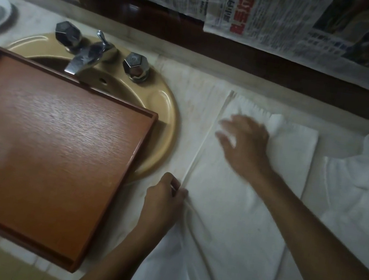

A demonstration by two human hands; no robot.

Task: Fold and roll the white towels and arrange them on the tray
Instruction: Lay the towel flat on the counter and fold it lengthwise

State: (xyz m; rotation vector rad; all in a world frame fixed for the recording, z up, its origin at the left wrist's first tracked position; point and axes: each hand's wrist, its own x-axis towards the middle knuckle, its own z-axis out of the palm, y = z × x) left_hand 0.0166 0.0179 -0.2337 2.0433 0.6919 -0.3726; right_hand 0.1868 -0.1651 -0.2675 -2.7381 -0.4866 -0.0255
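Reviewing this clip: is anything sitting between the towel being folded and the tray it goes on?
Nothing visible blocks it. The towel lies on the counter, right of the tray. Between them are only the sink rim and the left hand pinching the towel's edge. The faucet stands at the tray's far edge.

Dim light. A pale countertop holds a tan sink with a chrome faucet; newspapers cover the wall.

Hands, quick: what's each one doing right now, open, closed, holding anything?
Left hand: closed, pinching the left edge of the folded white towel.
Right hand: open, fingers spread on the towel's far end, blurred.
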